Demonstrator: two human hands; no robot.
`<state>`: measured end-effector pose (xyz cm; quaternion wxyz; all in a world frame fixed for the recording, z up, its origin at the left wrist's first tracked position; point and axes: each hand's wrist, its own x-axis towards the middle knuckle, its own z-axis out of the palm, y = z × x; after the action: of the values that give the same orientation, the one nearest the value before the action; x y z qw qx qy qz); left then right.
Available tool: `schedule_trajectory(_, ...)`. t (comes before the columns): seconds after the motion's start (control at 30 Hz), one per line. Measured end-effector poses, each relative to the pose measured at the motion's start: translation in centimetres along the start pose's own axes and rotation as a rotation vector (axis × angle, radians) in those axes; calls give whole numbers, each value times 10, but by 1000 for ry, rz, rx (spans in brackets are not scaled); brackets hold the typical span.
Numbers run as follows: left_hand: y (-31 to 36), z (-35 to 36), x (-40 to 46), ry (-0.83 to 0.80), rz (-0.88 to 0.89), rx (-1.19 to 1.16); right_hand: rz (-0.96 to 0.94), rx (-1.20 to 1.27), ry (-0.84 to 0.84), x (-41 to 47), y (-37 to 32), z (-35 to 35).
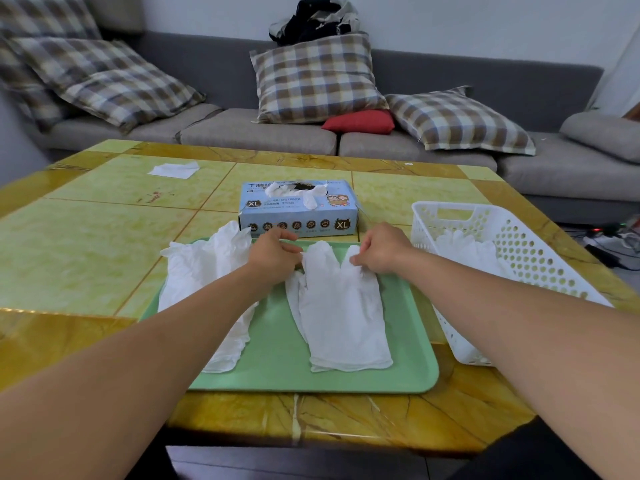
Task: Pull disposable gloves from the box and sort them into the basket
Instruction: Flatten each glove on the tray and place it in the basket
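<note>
Both hands, left hand [273,252] and right hand [382,249], pinched one glove [341,306] at frame centre; one box [298,209], one basket [485,271].

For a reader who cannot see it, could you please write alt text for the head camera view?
A person's left hand and right hand pinch the fingertips of a white glove lying flat on a green tray. A crumpled glove pile lies at the tray's left, a glove box behind, a white basket holding gloves on the right.

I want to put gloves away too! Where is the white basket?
The white basket sits on the table's right side, beside the green tray, near the right hand.
</note>
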<state>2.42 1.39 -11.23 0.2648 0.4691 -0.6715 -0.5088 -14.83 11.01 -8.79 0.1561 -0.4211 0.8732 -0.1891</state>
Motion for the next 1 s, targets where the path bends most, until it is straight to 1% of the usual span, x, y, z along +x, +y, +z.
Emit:
schedule_trajectory(0.1, 2, 0, 1, -29, -92, -180, -9, 44, 17, -3, -3, -2)
schedule_trajectory(0.13, 3, -1, 1, -59, -93, -172, 5, 47, 16, -5, -5, -3)
schedule_trajectory(0.2, 4, 0, -2, -122, -57, -77, 35, 52, 9, -6, -6, -4)
schedule_trajectory(0.3, 2, 5, -6, -120, -4, 10, 38, 193, -15, -3, -3, -1)
schedule_trajectory(0.33, 1, 6, -7, -113, 5, 6, 18, 239, 14, -1, -3, 0)
schedule_trajectory(0.43, 3, 4, -6, -145, 12, 2, -129, 253, 185, 1, -6, -1)
schedule_trajectory(0.47, 5, 2, -5, -170, 2, 1, -173, 276, 183, -2, -10, 0)
schedule_trajectory(0.53, 10, -6, -5, -249, -21, -18, -264, 290, 59, -10, -19, 2)
schedule_trajectory(0.6, 14, -15, -7, -352, -17, -2, -329, 184, -92, -15, -25, 10)
schedule_trajectory(0.63, 15, -19, -8, -396, -8, 34, -333, 135, -136, -16, -28, 15)
schedule_trajectory(0.7, 15, -23, -10, -449, 17, 108, -314, 125, -166, -16, -32, 21)
schedule_trajectory(0.8, 12, -23, -11, -493, 45, 155, -307, 220, -168, -16, -36, 23)
schedule_trajectory(0.9, 10, -24, -12, -509, 66, 166, -251, 326, -189, -15, -35, 25)
schedule_trajectory(1.0, 13, -22, -14, -478, 64, 167, -193, 339, -182, -12, -31, 31)
